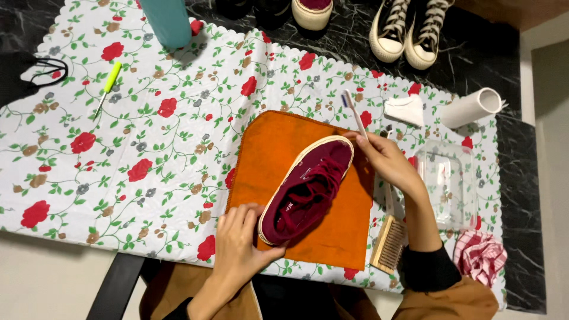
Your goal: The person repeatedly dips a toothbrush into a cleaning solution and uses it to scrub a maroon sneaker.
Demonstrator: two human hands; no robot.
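Far left on the flowery tablecloth point(148, 148) there's a green-handled tool point(106, 83) and a teal bottle point(166, 21). Left hand point(240, 237) grips the heel of a maroon sneaker point(308, 189) sitting on an orange cloth point(267, 148). Right hand point(388, 160) pinches a toothbrush point(354, 112) at the toe. Further right: wooden brush point(390, 243), clear plastic tub point(447, 178), paper roll point(471, 108), checked rag point(480, 255).
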